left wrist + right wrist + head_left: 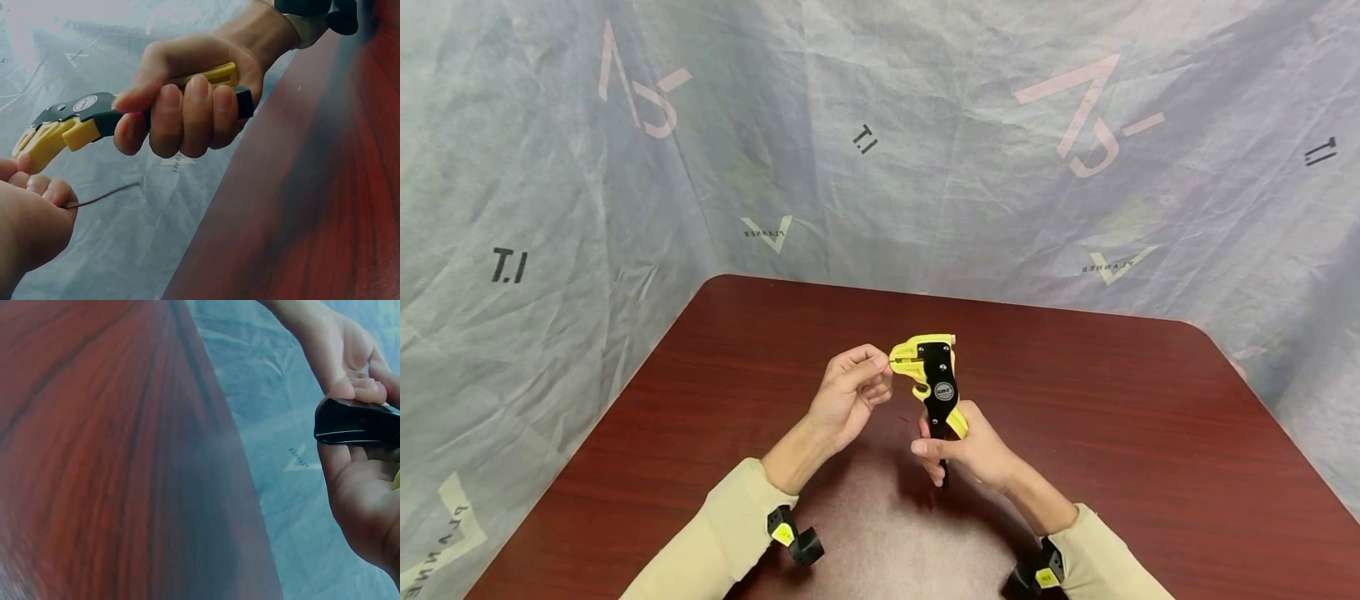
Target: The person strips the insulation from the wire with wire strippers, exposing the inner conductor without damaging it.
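Yellow-and-black wire stripper [937,377], round-badged; right grip [976,446] curled round its handles [957,422]; left grip [848,393] pinching thin dark wire [97,199].

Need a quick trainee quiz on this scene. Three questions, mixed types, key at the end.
1. Which hand grips the handles of the yellow-and-black tool? A) left B) right C) both

2. True or false: the tool lies flat, with no hand on it.

3. Fill in: in the left wrist view, a thin ____ sticks out from the left hand.

Key:
1. B, the right hand.
2. False; it is held up off the table.
3. wire.
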Demonstrator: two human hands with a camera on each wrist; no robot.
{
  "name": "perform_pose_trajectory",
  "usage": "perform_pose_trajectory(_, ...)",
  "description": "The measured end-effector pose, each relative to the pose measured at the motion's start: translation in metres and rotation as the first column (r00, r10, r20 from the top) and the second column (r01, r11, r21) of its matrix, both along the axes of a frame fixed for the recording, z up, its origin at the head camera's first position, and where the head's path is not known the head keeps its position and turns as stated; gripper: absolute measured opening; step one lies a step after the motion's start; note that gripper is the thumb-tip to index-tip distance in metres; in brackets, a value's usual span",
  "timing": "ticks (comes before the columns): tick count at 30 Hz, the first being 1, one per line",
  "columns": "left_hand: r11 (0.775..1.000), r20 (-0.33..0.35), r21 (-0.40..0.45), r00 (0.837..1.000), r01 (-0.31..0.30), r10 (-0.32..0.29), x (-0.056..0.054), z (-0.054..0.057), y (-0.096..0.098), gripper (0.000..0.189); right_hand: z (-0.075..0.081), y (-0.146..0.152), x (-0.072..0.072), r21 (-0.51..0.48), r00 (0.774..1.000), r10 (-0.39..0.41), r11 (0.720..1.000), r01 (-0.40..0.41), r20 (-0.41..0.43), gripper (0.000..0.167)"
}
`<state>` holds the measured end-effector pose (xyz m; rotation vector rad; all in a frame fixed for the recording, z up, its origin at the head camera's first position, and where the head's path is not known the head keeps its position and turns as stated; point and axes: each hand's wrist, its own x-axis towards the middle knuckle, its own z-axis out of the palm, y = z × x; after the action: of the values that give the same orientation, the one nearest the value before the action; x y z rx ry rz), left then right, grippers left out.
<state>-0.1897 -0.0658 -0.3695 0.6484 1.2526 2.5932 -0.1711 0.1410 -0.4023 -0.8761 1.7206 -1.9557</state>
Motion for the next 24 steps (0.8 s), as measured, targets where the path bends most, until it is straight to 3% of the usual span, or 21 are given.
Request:
perform_pose_trajectory(6, 0.999, 0.019, 0.032, 1.000, -0.024, 0.024, -0.003, -0.005, 0.004, 0.042, 0.001, -0.006, 0.005, 0.009, 0.985, -0.097, 0.995, 0.097, 0.142, 0.021)
perform_pose_trajectory(11, 0.999, 0.015, 0.036, 1.000, -0.020, 0.020, -0.003, -0.005, 0.004, 0.042, 0.003, -0.004, 0.004, -0.013, 0.981, -0.065, 0.998, 0.069, 0.183, 0.022)
perform_pose_trajectory(18, 0.999, 0.010, 0.042, 1.000, -0.005, 0.005, -0.002, -0.001, 0.004, 0.041, 0.004, 0.002, 0.000, -0.124, 0.990, 0.054, 0.992, -0.037, 0.134, 0.016)
perform_pose_trajectory(24, 0.999, -0.005, 0.045, 1.000, -0.015, 0.015, -0.002, 0.000, 0.003, 0.042, 0.004, 0.004, -0.001, -0.152, 0.991, 0.097, 0.985, -0.082, 0.092, 0.015)
